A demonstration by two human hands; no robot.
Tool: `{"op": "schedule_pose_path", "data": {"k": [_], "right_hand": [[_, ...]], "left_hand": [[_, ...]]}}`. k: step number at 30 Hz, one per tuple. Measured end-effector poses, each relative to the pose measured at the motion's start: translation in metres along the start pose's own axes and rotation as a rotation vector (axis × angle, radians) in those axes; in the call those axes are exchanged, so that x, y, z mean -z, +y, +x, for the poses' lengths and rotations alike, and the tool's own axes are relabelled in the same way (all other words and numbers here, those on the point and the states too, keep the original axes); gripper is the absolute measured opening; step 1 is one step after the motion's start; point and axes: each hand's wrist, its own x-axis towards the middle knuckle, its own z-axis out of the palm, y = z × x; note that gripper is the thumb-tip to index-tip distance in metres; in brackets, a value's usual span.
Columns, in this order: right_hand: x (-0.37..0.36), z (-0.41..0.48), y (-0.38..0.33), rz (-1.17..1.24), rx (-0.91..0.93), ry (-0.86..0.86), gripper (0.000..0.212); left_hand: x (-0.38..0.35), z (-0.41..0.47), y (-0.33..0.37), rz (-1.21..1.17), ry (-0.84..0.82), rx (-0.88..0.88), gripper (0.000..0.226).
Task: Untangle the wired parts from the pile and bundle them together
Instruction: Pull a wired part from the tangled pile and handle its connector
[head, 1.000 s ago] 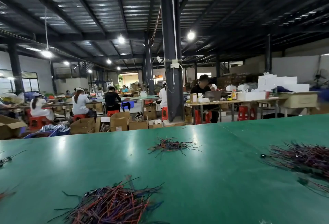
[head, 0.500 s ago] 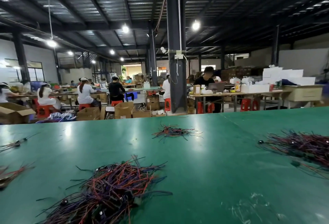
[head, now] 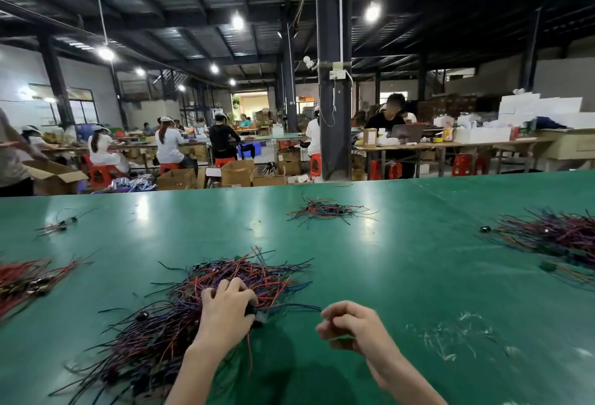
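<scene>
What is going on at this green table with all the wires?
A person is sorting a tangled pile of coloured wired parts on the green table. Their left hand digs into the pile, gripping some wires; the right hand is curled beside it, possibly pinching one wire's end. Other piles lie nearby.

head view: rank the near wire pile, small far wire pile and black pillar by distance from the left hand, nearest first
1. near wire pile: under the left hand, touching it.
2. small far wire pile: ahead, toward the far edge.
3. black pillar: beyond the green table.
</scene>
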Motion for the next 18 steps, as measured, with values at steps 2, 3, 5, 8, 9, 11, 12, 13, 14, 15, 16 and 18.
{"op": "schedule_pose_path", "data": {"k": [2,3,5,8,9,11,12,13,14,15,16,18], "right_hand": [[-0.004,0.022,0.007,-0.146,-0.033,-0.001,0.025],[-0.009,0.03,0.01,-0.209,-0.037,-0.03,0.025],[-0.018,0.046,0.018,-0.332,-0.04,-0.084,0.024],[-0.022,0.06,0.021,-0.448,-0.026,-0.13,0.022],[-0.021,0.064,0.021,-0.443,-0.028,-0.134,0.022],[-0.017,0.071,0.02,-0.385,-0.045,-0.14,0.023],[-0.015,0.074,0.018,-0.345,-0.054,-0.141,0.023],[-0.012,0.076,0.016,-0.307,-0.061,-0.15,0.023],[-0.01,0.079,0.014,-0.274,-0.063,-0.165,0.023],[-0.008,0.082,0.013,-0.248,-0.062,-0.187,0.021],[-0.007,0.084,0.01,-0.221,-0.064,-0.202,0.02],[-0.003,0.089,0.006,-0.113,-0.062,-0.221,0.015]], "left_hand": [[-0.005,0.006,-0.001,0.087,-0.052,-0.009,0.028],[-0.007,0.011,-0.001,0.113,-0.041,-0.023,0.028],[-0.007,0.019,-0.003,0.152,-0.017,-0.037,0.026],[-0.003,0.031,-0.006,0.155,-0.009,-0.035,0.02],[-0.001,0.034,-0.007,0.136,-0.001,-0.037,0.018],[0.004,0.04,-0.008,0.089,0.043,-0.031,0.015],[0.008,0.043,-0.007,0.067,0.078,-0.03,0.014],[0.012,0.045,-0.006,0.05,0.123,-0.024,0.013],[0.016,0.048,-0.003,0.032,0.182,-0.02,0.012],[0.02,0.051,0.001,0.0,0.262,-0.036,0.011],[0.026,0.054,0.007,-0.058,0.345,-0.062,0.01],[0.035,0.06,0.023,-0.227,0.504,-0.145,0.007]]}}
